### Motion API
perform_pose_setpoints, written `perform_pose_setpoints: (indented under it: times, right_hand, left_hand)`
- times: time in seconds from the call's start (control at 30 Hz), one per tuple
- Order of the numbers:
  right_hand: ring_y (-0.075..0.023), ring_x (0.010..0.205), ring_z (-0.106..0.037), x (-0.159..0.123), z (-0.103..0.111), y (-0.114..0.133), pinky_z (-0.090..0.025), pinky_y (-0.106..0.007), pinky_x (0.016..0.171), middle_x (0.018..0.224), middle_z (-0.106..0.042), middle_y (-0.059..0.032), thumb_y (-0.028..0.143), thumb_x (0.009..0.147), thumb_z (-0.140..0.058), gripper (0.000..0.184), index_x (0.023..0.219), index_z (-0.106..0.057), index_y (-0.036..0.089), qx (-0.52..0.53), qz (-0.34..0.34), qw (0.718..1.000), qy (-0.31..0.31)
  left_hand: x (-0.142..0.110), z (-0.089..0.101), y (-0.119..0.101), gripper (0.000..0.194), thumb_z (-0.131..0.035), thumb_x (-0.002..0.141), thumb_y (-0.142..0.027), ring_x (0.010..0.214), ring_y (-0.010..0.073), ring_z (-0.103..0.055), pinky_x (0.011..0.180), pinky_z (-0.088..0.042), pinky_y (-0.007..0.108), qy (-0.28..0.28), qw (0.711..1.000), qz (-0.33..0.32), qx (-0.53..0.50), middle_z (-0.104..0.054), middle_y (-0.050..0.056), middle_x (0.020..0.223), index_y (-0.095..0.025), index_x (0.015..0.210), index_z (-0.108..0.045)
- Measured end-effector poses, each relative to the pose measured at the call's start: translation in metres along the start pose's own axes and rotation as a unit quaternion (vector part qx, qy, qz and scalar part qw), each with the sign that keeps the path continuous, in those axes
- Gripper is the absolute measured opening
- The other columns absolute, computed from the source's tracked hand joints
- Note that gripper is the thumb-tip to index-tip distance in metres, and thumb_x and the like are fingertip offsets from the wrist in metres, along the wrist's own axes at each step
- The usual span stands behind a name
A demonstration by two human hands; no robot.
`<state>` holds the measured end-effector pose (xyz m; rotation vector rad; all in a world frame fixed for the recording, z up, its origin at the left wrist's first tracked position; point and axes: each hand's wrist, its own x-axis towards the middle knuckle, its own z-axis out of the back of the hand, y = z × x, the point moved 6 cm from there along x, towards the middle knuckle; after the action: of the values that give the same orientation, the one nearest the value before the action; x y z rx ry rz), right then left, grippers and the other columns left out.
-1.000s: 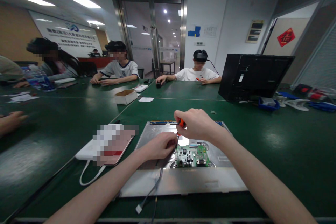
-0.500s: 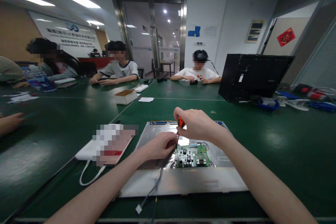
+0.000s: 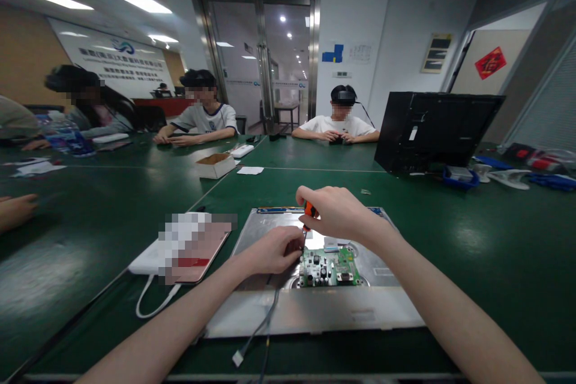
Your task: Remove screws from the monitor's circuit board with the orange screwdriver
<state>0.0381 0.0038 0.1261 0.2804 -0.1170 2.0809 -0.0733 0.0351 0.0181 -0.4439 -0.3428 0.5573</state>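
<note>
An orange and black screwdriver point(image 3: 309, 209) stands nearly upright, its handle gripped from above by my right hand point(image 3: 335, 210). Its shaft points down at the upper left corner of a green circuit board point(image 3: 330, 267). The board lies on the silver metal back of a display panel point(image 3: 387, 309). My left hand point(image 3: 279, 249) rests at the board's left edge, fingers curled close to the screwdriver tip; whatever they pinch is hidden. From under that hand a grey cable point(image 3: 269, 315) runs toward the table's front edge and ends in a white connector point(image 3: 237, 358).
Left of the panel lie a white power bank point(image 3: 150, 255) and a pink phone point(image 3: 216, 252), joined by a white cable. A small open box point(image 3: 216, 165) sits farther back. A black monitor point(image 3: 441, 129) stands at right. Several people sit around the green table point(image 3: 477, 240).
My hands stay almost in place, with the screwdriver handle turned slightly in my right hand. Across the table, a person has drawn a small black object in between both hands.
</note>
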Motion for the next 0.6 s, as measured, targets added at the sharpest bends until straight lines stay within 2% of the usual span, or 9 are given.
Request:
perform_pose_setpoints:
  times: [0.1,0.17,0.37,0.5,0.6]
  right_hand:
    - [-0.0174,0.075,-0.062,-0.0016,0.0004,0.0022,-0.023,-0.026,0.056,0.093,-0.072,-0.003,0.022,0.087,-0.057,0.023,0.109,-0.053,0.023,0.018,0.017,1.0,-0.002]
    - [-0.0174,0.075,-0.062,-0.0017,0.0009,0.0023,-0.023,-0.026,0.056,0.092,-0.072,-0.0027,0.023,0.087,-0.058,0.021,0.107,-0.052,0.023,0.014,0.021,1.0,-0.005]
    - [-0.0198,0.072,-0.064,0.0019,-0.0002,-0.0033,-0.019,-0.027,0.054,0.083,-0.072,-0.0035,0.047,0.093,-0.058,0.025,0.102,-0.057,0.025,-0.03,-0.01,0.999,-0.009]
    - [-0.0194,0.072,-0.064,0.0016,-0.0015,-0.0028,-0.02,-0.027,0.054,0.085,-0.072,-0.0031,0.035,0.092,-0.058,0.019,0.107,-0.055,0.024,-0.02,-0.008,1.0,-0.01]
    - [-0.0195,0.073,-0.063,-0.0002,-0.0012,0.0006,-0.023,-0.027,0.055,0.089,-0.072,-0.0034,0.026,0.088,-0.058,0.024,0.111,-0.052,0.022,0.001,0.012,1.0,-0.007]
  left_hand:
    - [0.0001,-0.0002,-0.0001,0.003,-0.053,0.079,-0.015,0.063,0.0153,-0.049,0.059,-0.035,0.026,0.004,1.0,0.002,-0.005,-0.058,0.001,0.071,-0.018,0.078,-0.054]
    - [0.0002,0.0002,0.0001,0.004,-0.052,0.08,-0.015,0.063,0.0153,-0.049,0.059,-0.035,0.026,-0.001,1.0,0.003,-0.004,-0.058,0.001,0.072,-0.018,0.078,-0.053]
    - [0.0007,0.0006,0.0008,0.006,-0.053,0.081,-0.015,0.061,0.0145,-0.047,0.059,-0.034,0.025,-0.01,1.0,0.001,0.0,-0.056,0.0,0.069,-0.018,0.075,-0.052]
    - [0.0008,-0.0006,0.0037,0.006,-0.053,0.082,-0.017,0.062,0.0149,-0.048,0.059,-0.034,0.026,-0.018,1.0,-0.003,0.003,-0.056,0.0,0.069,-0.018,0.076,-0.053]
    - [0.0004,-0.0025,0.0058,0.006,-0.052,0.084,-0.018,0.063,0.0152,-0.049,0.06,-0.035,0.026,-0.014,1.0,-0.006,0.001,-0.058,0.001,0.071,-0.018,0.078,-0.054]
